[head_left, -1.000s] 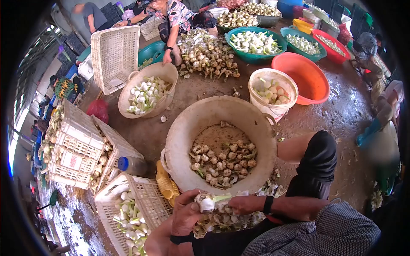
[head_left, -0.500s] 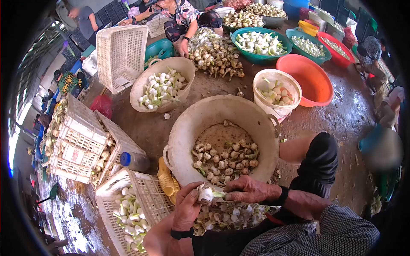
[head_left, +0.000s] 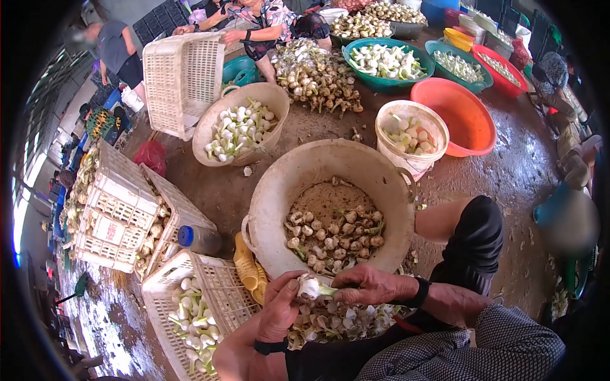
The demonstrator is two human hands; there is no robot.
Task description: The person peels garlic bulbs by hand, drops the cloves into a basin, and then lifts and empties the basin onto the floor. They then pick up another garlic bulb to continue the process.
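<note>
My left hand point(head_left: 279, 309) is closed around a garlic bulb point(head_left: 309, 287), thumb and fingers on its white round body. My right hand point(head_left: 370, 284) pinches the same bulb at its short green stem. Both hands are just over the near rim of a big beige tub point(head_left: 270, 190). Inside that tub lies a cluster of unpeeled garlic bulbs point(head_left: 330, 242). Below my hands, between my legs, is a heap of loose garlic skins point(head_left: 346, 325). Whether my right fingers hold a small tool is hidden.
Left of me stands a plastic crate point(head_left: 232, 295) beside peeled garlic, with yellow shoes point(head_left: 248, 270) and a blue-capped bottle point(head_left: 198, 239) nearby. Ahead are a white bucket point(head_left: 412, 136), an orange basin point(head_left: 460, 120) and a garlic pile point(head_left: 318, 79). A co-worker point(head_left: 264, 22) sits behind it.
The bulb in my hands shows a whiter face than before; my hands have hardly moved. The co-worker's hand has gone from the garlic pile to an upright crate, which has tilted. A standing person has shifted.
</note>
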